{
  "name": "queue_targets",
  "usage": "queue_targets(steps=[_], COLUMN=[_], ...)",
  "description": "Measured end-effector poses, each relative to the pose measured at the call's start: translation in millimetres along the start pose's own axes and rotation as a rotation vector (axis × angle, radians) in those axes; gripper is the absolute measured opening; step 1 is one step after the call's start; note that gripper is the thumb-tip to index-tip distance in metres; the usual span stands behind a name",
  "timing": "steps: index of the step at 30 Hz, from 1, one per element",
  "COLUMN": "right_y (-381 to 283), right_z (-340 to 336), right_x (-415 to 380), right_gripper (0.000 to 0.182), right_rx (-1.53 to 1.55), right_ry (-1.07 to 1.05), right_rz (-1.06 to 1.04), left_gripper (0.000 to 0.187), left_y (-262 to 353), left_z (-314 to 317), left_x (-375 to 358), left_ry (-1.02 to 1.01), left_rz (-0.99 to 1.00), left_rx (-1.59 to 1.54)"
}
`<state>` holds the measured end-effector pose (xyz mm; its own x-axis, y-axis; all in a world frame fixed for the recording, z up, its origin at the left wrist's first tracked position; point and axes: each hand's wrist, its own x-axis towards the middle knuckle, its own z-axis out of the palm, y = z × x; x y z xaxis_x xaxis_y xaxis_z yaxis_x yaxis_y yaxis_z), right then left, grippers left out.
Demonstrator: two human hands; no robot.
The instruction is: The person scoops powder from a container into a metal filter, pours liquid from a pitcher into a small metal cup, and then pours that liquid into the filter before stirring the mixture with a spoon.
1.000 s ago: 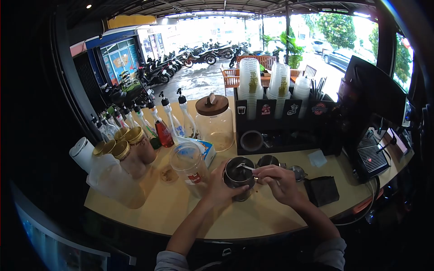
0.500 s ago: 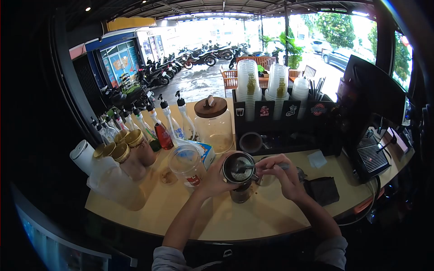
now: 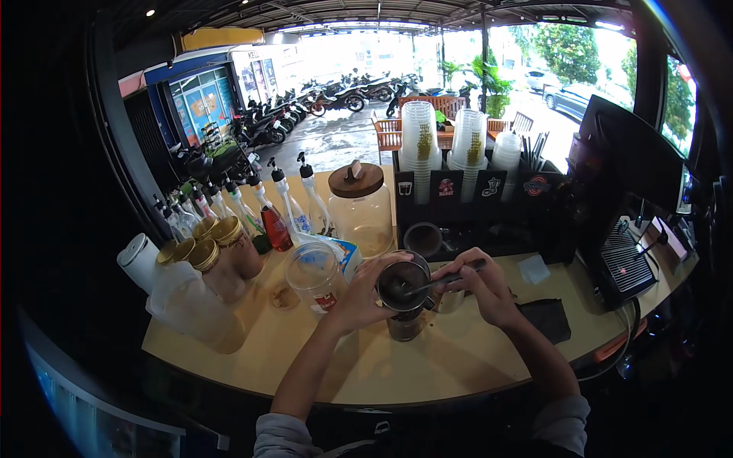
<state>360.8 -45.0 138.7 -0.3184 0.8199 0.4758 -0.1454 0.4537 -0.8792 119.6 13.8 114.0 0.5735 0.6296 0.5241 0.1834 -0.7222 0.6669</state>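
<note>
Grey spoon (image 3: 439,282) now slants into the dark cup (image 3: 402,287), its handle rising to the right; half a second ago it lay flatter, and a pale patch, foam or glare, showed inside. Now the inside looks dark brown. This suggests, in my judgement, that the spoon is being worked around in the contents. The cup is above the counter (image 3: 458,366), in the left hand (image 3: 360,296), whose grip is wrapped around its side. The right hand (image 3: 485,288) has the spoon's handle pinched in its grip. Whether the cup touches what is seen just below it, I cannot tell.

To the left of the cup, a clear jar (image 3: 309,286) stands close to the left hand and leaves little room on that side. To the right of the cup, another cup (image 3: 452,302) is partly hidden by the right hand; farther right lies a black pouch (image 3: 544,319). Beyond the cup stand a wooden-lidded jar (image 3: 361,217) and a black cup rack (image 3: 477,229), which close off the far side
</note>
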Motion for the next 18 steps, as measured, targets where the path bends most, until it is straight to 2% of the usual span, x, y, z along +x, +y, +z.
queue_targets(steps=[3,14,16,18], right_y=[0,-13,-15,-17], right_z=[-5,-2,-3,-4], right_x=[0,12,13,16], right_gripper=[0.016,0.020,0.020,0.020], right_rx=[0.010,-0.059,-0.164,-0.148], right_ry=[0.053,0.050,-0.031,-0.013], right_rz=[-0.013,-0.025,-0.017,-0.002], left_gripper=[0.080,0.078,0.078,0.078], left_y=[1,6,8,8], left_z=[-1,-1,-1,0], left_x=[-2,-1,-1,-1], left_ry=[0.005,0.003,0.003,0.015], left_rz=[0.007,0.004,0.011,0.033], left_rx=[0.042,0.014,0.023,0.018])
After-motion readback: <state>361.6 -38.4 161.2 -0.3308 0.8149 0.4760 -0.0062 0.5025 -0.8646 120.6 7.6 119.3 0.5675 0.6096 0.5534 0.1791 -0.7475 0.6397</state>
